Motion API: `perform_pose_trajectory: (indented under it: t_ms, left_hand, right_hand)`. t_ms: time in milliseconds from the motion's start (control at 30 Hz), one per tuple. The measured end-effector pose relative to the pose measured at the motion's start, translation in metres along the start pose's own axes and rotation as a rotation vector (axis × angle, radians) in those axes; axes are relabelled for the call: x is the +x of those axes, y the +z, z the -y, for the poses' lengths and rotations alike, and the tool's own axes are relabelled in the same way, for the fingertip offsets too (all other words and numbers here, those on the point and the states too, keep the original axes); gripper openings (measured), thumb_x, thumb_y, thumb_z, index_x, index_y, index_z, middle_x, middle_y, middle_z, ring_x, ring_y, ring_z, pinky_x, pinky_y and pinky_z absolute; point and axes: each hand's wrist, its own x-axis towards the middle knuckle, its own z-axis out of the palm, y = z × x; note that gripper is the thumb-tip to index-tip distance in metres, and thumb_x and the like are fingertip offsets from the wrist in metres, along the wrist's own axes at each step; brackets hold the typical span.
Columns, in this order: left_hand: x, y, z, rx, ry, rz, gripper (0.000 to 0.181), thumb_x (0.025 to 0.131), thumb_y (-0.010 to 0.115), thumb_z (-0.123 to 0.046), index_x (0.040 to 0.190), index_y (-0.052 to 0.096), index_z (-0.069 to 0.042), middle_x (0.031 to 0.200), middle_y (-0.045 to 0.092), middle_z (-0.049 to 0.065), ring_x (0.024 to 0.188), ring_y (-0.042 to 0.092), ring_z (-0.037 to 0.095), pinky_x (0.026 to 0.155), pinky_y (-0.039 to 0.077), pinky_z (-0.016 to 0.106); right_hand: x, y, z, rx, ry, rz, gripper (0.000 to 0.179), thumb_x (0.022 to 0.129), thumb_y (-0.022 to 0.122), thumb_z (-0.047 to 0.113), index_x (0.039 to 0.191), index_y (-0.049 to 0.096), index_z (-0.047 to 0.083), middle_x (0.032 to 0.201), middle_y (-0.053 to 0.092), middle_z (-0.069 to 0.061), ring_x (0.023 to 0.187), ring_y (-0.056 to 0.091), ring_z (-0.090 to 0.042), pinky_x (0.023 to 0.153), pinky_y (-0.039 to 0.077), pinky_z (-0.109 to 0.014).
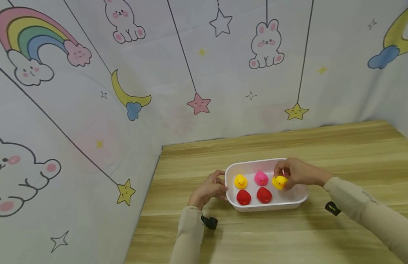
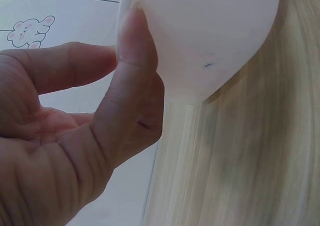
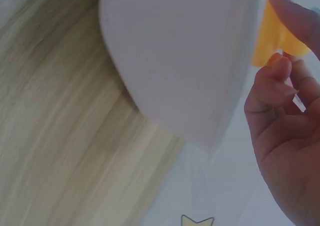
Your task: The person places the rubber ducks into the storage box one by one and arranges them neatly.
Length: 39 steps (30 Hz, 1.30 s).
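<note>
A white plastic tub sits on the wooden table, its left end at my left hand. In the left wrist view, the thumb and a finger of that hand pinch the tub's rim. My right hand holds a yellow rubber duck between thumb and fingers over the right part of the tub. The same duck shows as orange-yellow in the right wrist view, just past the rim. Inside the tub are another yellow duck, a pink duck and two red ducks.
The wood-grain table extends around the tub on all sides. Behind it and to the left hangs a white cloth printed with rabbits, stars and moons. A black strap piece sticks out beside the left wrist, another below the right sleeve.
</note>
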Motion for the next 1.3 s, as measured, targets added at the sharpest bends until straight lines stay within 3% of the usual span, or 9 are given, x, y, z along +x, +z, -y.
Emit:
perform_pose_trajectory:
  t_ms: [333, 633, 900, 1167, 1300]
  left_hand:
    - [0.001, 0.003, 0.000, -0.004, 0.000, -0.002, 0.061, 0.086, 0.059, 0.016, 0.142, 0.038, 0.007, 0.092, 0.049, 0.012, 0.064, 0.059, 0.021, 0.067, 0.065, 0.045]
    - [-0.002, 0.004, 0.001, 0.000, -0.008, 0.003, 0.061, 0.087, 0.060, 0.014, 0.144, 0.039, 0.006, 0.092, 0.050, 0.011, 0.067, 0.060, 0.021, 0.067, 0.065, 0.042]
    - [-0.006, 0.002, 0.004, -0.002, -0.001, 0.001, 0.062, 0.086, 0.059, 0.013, 0.144, 0.038, 0.006, 0.092, 0.051, 0.011, 0.066, 0.061, 0.020, 0.064, 0.065, 0.039]
    - [-0.006, 0.004, 0.001, 0.028, 0.001, -0.016, 0.060, 0.088, 0.059, 0.013, 0.144, 0.038, 0.007, 0.091, 0.052, 0.011, 0.064, 0.060, 0.020, 0.065, 0.065, 0.041]
    - [-0.008, 0.010, -0.003, 0.125, 0.020, -0.089, 0.062, 0.087, 0.064, 0.009, 0.144, 0.038, 0.008, 0.093, 0.055, 0.015, 0.065, 0.060, 0.021, 0.066, 0.065, 0.043]
  right_hand:
    - [-0.004, 0.013, -0.001, -0.240, -0.066, 0.066, 0.034, 0.070, 0.089, 0.003, 0.086, 0.063, 0.019, 0.080, 0.056, 0.010, 0.079, 0.053, -0.014, 0.069, 0.056, -0.024]
    - [-0.011, 0.022, 0.004, -0.402, -0.020, 0.070, 0.035, 0.069, 0.089, 0.005, 0.081, 0.061, 0.021, 0.075, 0.052, 0.011, 0.075, 0.051, -0.012, 0.069, 0.053, -0.027]
    - [-0.012, 0.029, 0.004, -0.483, -0.066, 0.040, 0.036, 0.069, 0.084, 0.000, 0.078, 0.057, 0.020, 0.070, 0.046, 0.010, 0.069, 0.046, -0.010, 0.062, 0.045, -0.025]
    - [-0.014, 0.034, 0.000, -0.485, -0.044, 0.030, 0.031, 0.073, 0.087, 0.007, 0.086, 0.061, 0.019, 0.075, 0.052, 0.011, 0.072, 0.049, -0.010, 0.067, 0.053, -0.027]
    - [-0.019, 0.030, 0.002, -0.493, -0.062, -0.001, 0.036, 0.071, 0.088, 0.006, 0.101, 0.069, 0.011, 0.088, 0.063, 0.007, 0.079, 0.056, -0.013, 0.075, 0.060, -0.035]
